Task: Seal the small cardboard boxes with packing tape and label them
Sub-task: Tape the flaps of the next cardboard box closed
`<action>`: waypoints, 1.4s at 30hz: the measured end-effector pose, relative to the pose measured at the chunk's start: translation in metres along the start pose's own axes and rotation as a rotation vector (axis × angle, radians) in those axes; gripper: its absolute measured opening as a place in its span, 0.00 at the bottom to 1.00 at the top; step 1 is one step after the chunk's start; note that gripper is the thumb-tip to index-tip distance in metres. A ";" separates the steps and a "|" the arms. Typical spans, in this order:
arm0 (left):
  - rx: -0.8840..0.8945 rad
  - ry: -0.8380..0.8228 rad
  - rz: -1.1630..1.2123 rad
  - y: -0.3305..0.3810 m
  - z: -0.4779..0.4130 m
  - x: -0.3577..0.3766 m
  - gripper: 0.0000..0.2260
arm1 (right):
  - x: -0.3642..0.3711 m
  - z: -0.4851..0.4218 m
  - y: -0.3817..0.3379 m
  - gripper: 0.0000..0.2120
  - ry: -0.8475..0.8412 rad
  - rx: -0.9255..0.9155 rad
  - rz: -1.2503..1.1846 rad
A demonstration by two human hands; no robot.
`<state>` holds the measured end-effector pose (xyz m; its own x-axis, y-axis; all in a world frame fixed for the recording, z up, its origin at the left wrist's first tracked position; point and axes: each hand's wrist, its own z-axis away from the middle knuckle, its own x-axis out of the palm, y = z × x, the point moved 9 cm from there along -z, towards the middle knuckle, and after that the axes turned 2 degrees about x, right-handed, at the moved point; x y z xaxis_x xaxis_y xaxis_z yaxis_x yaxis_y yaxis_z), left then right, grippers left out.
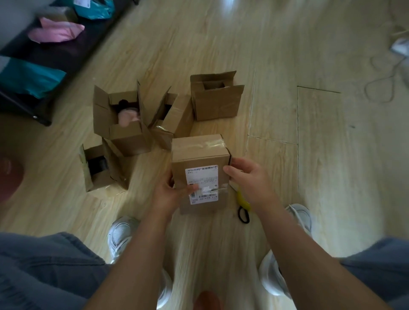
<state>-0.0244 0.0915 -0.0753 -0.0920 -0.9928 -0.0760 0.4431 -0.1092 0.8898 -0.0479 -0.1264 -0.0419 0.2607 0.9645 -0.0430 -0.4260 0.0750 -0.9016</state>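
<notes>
Centre frame: right hand (247, 183) grips the taped box (199, 155) by its side, steadying it; left hand (169, 191) clasps the opposite edge, its thumb pressing the label (202, 177) flat, evidently to bond it.

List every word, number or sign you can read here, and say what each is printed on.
"H24-02", as it seems to read, with unsure digits beside it: bottom line of the white shipping label on the sealed box.
Header, small print and barcode of that label: too blurred to read.
White tag on the teal bag: too blurred to read.
Open boxes: no text can be made out.
</notes>
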 end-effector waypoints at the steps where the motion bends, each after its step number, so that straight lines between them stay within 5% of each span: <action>1: -0.004 0.019 -0.012 -0.002 0.000 -0.002 0.21 | 0.001 0.001 0.000 0.13 -0.014 -0.001 -0.007; 13: -0.026 0.024 -0.061 -0.013 -0.005 -0.006 0.23 | 0.004 -0.013 0.014 0.15 -0.054 0.034 0.023; 24: -0.397 0.033 -0.055 -0.068 -0.016 -0.005 0.10 | 0.023 -0.031 0.069 0.26 -0.184 0.193 0.446; 31: -0.467 0.109 -0.129 -0.087 -0.029 -0.010 0.13 | 0.027 -0.042 0.092 0.23 -0.189 0.233 0.492; 34: -0.389 0.158 -0.194 -0.077 -0.036 -0.011 0.18 | 0.002 -0.046 0.089 0.18 -0.022 0.217 0.492; 37: -0.241 0.281 -0.539 -0.054 -0.037 -0.016 0.38 | -0.041 -0.043 0.089 0.14 0.206 0.197 0.635; 42: 0.081 0.272 -0.949 -0.019 -0.028 0.013 0.35 | -0.056 -0.036 0.120 0.10 0.016 0.148 1.161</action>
<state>-0.0093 0.0792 -0.1062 -0.1652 -0.4740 -0.8649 0.2284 -0.8715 0.4339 -0.0825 -0.1806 -0.1634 -0.3409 0.4697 -0.8144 -0.5120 -0.8193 -0.2582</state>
